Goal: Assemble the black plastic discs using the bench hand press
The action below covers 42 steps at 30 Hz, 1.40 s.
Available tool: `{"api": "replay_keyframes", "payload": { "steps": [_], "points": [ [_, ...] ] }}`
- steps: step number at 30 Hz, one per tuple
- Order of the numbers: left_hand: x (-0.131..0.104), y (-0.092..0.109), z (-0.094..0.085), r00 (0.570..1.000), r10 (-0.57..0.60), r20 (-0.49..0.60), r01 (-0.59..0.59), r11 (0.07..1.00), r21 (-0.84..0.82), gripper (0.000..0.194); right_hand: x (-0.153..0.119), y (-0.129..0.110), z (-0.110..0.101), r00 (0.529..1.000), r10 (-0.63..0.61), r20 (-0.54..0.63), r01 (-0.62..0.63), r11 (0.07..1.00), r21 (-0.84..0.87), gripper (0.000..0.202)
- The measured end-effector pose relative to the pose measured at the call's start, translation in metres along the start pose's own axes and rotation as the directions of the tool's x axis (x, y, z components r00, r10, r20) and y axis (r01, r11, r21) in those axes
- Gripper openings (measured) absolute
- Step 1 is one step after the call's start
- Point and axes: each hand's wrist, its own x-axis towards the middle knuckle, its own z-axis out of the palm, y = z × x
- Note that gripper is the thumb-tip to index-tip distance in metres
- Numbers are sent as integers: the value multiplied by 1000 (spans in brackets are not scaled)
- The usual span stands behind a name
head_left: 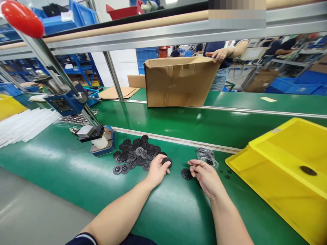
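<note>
My left hand (157, 171) pinches a black plastic disc (167, 162) between thumb and fingers. To its left lies a loose pile of black slotted discs (138, 152), some overlapping. My right hand (204, 175) has its thumb and fingertips drawn together; whatever is between them is too small to make out. Another black disc (186, 174) lies flat by those fingertips, partly covered by them. Behind the right hand is a clear plastic bag (206, 156) with dark contents. Several small black rings (228, 176) are scattered to the right of that hand.
On the right is a yellow bin (276, 173) with a black oval piece on it. A lever press (102, 141) stands left of the pile, beside white strips (28, 124). Across the green table (127, 204), a person's hand (221, 55) holds a cardboard box (176, 85).
</note>
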Motion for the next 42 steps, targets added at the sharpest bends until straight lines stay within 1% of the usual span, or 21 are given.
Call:
{"api": "replay_keyframes", "payload": {
  "steps": [5, 8, 11, 13, 15, 17, 18, 20, 21, 23, 25, 26, 29, 31, 33, 34, 36, 38, 39, 40, 42],
  "points": [
    [2, 4, -4, 1000, 15, -2, -15, 1000, -26, 31, 1, -2, -5, 1000, -4, 2, 4, 998, -64, 38],
    [3, 6, -8, 998, 57, 11, -58, 994, 93, 25, 2, -4, -9, 1000, -22, -16, 20, 996, -89, 43],
    [4, 6, -13, 987, 163, 3, -157, 945, 286, 20, 4, -5, -11, 998, -58, -40, 54, 993, -109, 46],
    [5, 5, -17, 966, 256, 17, -235, 858, 457, 17, 4, -5, -13, 994, -87, -61, 78, 989, -128, 48],
    [7, 5, -20, 933, 353, 64, -310, 704, 639, 18, 5, -5, -15, 989, -118, -89, 104, 983, -150, 51],
    [6, 5, -20, 897, 433, 88, -333, 533, 778, 24, 7, -5, -18, 983, -144, -111, 124, 977, -172, 52],
    [5, 5, -17, 878, 470, 89, -331, 463, 822, 27, 7, -5, -19, 981, -155, -115, 132, 974, -183, 53],
    [1, 7, -7, 845, 521, 120, -353, 376, 857, 31, 8, -5, -20, 979, -172, -109, 147, 967, -206, 52],
    [-3, 7, 0, 835, 526, 164, -389, 352, 852, 31, 8, -4, -21, 978, -180, -101, 155, 963, -219, 52],
    [-9, 7, 20, 829, 482, 285, -473, 330, 817, 32, 9, -3, -21, 977, -197, -82, 172, 954, -246, 51],
    [-13, 6, 41, 840, 390, 378, -511, 335, 791, 39, 10, -1, -21, 974, -215, -68, 189, 943, -274, 51],
    [-13, 5, 50, 851, 340, 400, -508, 342, 790, 41, 11, 0, -22, 973, -224, -62, 197, 937, -289, 50],
    [-10, 3, 65, 884, 225, 410, -467, 379, 799, 36, 14, 3, -24, 968, -247, -48, 216, 914, -343, 48],
    [-7, 2, 64, 896, 199, 398, -444, 429, 787, 35, 17, 5, -26, 964, -262, -38, 229, 896, -381, 45],
    [-7, 1, 56, 909, 202, 365, -416, 510, 753, 40, 18, 6, -28, 960, -278, -25, 244, 878, -412, 42],
    [-7, 0, 51, 920, 204, 336, -390, 567, 726, 40, 19, 7, -28, 958, -285, -18, 251, 871, -423, 41],
    [-7, -3, 42, 953, 174, 248, -295, 722, 626, 35, 18, 8, -27, 956, -294, -2, 263, 859, -439, 40],
    [-5, -6, 34, 986, 73, 151, -133, 887, 442, 30, 17, 11, -22, 954, -299, 22, 276, 848, -452, 39],
    [-3, -6, 32, 993, 12, 117, -50, 943, 328, 30, 16, 12, -19, 953, -302, 40, 286, 841, -459, 38],
    [-1, -6, 29, 995, -39, 94, 18, 977, 214, 33, 15, 15, -15, 950, -308, 60, 299, 832, -468, 37],
    [4, -5, 27, 992, -98, 78, 97, 995, 16, 43, 12, 20, -5, 939, -328, 104, 335, 801, -497, 34]
  ]
}}
